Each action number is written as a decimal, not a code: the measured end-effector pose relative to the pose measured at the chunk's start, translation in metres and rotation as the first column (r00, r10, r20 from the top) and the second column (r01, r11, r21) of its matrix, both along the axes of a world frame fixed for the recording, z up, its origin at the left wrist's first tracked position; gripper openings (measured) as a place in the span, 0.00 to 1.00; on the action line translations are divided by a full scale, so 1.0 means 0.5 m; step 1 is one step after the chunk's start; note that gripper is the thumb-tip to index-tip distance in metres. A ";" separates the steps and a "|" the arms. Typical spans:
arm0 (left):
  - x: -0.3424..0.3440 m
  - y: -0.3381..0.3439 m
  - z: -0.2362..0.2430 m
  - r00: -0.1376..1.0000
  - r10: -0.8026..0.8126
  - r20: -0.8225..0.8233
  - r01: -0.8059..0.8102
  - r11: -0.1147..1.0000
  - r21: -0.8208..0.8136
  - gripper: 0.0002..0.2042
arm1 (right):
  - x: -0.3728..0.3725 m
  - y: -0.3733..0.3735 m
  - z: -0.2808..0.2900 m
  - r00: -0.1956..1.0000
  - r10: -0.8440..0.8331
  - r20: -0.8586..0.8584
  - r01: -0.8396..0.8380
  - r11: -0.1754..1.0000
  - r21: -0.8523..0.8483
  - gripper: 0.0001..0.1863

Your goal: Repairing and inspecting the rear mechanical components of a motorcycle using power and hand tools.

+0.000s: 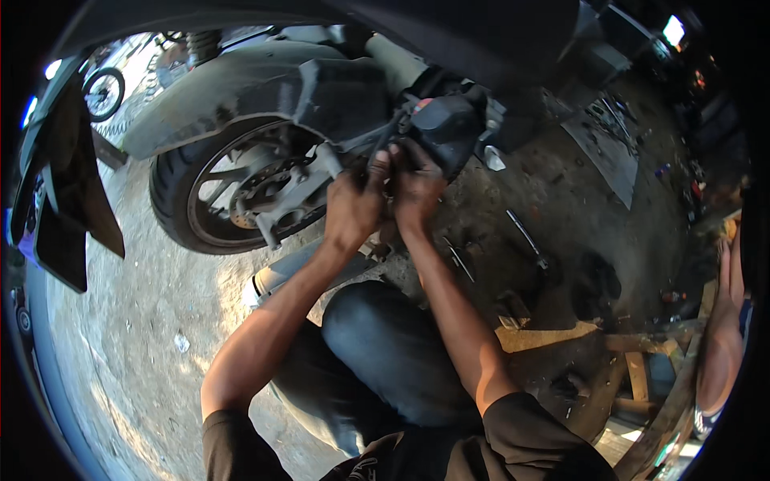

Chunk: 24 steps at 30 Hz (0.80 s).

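My left hand [354, 204] and my right hand [419, 188] are close together beside the scooter's dark engine housing [449, 120], just right of the rear wheel. Both hands have curled fingers, with the fingertips meeting around a small part or cable that I cannot make out. The rear tyre [172, 204] stands left of my hands, under a dusty grey fender [216, 88]. A silver swingarm [301, 207] crosses the wheel in front of a brake disc [241, 210], its right end next to my left hand.
A chrome wrench-like tool [525, 236] and a thin rod [459, 258] lie on the floor to the right. Farther right, a grey sheet [613, 164] carries tools. A wooden frame [638, 377] stands lower right, near another person's bare limb [722, 353]. Dark bodywork [481, 32] overhangs my hands.
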<state>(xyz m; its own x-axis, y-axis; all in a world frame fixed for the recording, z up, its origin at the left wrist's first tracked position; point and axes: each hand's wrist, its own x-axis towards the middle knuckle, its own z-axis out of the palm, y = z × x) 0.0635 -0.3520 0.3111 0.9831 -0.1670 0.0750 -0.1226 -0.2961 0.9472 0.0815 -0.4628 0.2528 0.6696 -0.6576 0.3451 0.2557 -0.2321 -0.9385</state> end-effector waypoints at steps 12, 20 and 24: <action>0.042 0.058 0.039 0.959 -0.011 -0.283 -0.128 0.875 -0.467 0.14 | -0.005 -0.004 0.043 0.994 0.024 -0.106 -0.020 0.999 0.045 0.12; 0.051 0.032 0.028 0.959 0.024 -0.283 -0.129 0.924 -0.359 0.09 | -0.001 0.010 0.048 0.999 -0.047 -0.017 0.046 0.998 -0.044 0.10; 0.038 0.028 0.032 0.927 -0.063 -0.369 -0.128 0.874 -0.469 0.21 | -0.004 0.003 0.031 0.998 0.013 -0.057 -0.013 1.000 -0.017 0.10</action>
